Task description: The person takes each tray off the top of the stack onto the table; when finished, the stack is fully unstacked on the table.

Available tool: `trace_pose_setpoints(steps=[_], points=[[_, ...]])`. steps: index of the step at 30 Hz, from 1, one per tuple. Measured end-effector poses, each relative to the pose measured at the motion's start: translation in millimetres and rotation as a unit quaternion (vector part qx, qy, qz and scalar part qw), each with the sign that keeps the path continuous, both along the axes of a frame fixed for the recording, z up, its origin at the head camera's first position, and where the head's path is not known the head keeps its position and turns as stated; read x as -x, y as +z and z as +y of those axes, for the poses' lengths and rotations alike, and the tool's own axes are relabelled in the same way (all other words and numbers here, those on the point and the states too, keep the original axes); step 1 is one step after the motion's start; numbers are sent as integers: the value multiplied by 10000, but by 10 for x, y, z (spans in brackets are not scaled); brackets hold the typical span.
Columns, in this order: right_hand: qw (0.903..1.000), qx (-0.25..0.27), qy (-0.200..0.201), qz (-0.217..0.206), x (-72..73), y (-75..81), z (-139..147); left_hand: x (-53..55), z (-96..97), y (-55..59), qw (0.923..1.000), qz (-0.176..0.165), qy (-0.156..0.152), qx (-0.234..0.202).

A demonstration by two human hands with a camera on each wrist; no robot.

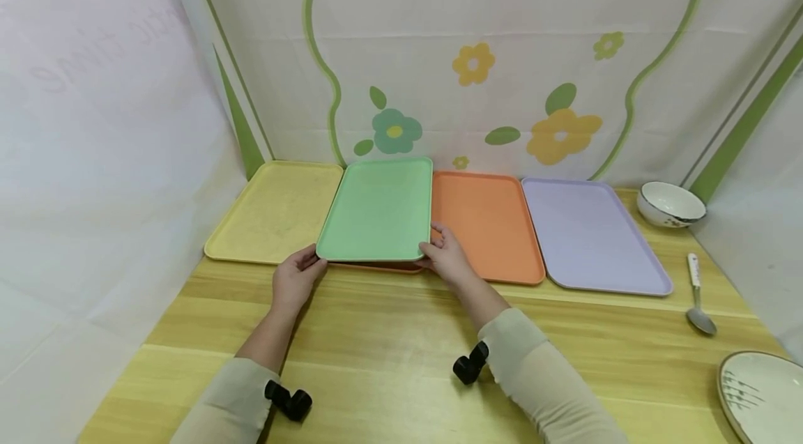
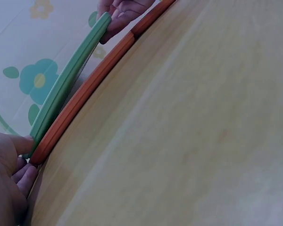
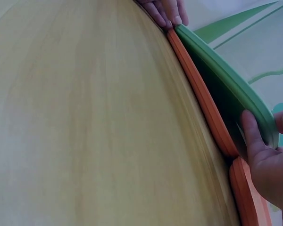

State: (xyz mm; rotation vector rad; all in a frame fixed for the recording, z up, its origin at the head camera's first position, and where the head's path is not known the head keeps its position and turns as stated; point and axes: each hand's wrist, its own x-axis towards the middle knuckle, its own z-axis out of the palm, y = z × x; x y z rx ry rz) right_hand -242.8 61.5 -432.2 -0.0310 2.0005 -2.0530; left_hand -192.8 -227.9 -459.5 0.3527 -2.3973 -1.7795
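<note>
A light green rectangular tray (image 1: 379,210) is tilted over an orange-red tray (image 3: 203,96), its right side raised higher than its left. My right hand (image 1: 447,259) pinches the green tray's near right corner, with a finger below and the thumb across the rim. At the near left corner my left hand (image 1: 297,281) holds the green tray by its edge. Its thumb lies on the rim, and the other fingers (image 2: 26,179) are down beside the end of the orange-red tray. In the head view, the green tray hides most of that lower tray.
A yellow tray (image 1: 282,210) lies at the left; an orange tray (image 1: 489,228) and a lilac tray (image 1: 592,235) lie to the right. Farther right on the wooden table (image 1: 389,346) are a bowl (image 1: 671,205), a spoon (image 1: 698,297) and a plate (image 1: 768,395). A patterned curtain (image 1: 502,12) hangs behind.
</note>
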Motion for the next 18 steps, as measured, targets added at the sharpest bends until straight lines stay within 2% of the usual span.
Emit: trace_pose_setpoints(steps=[7,14,18], points=[[9998,127,-59,112,-13,110,117,11,-1,3,9997,85,-61,-201],[9984,286,193,448,-65,242,430,6,6,5,9998,168,-72,74],[9970,284,307,655,-93,300,646,-2,0,-10,9998,190,-41,77]])
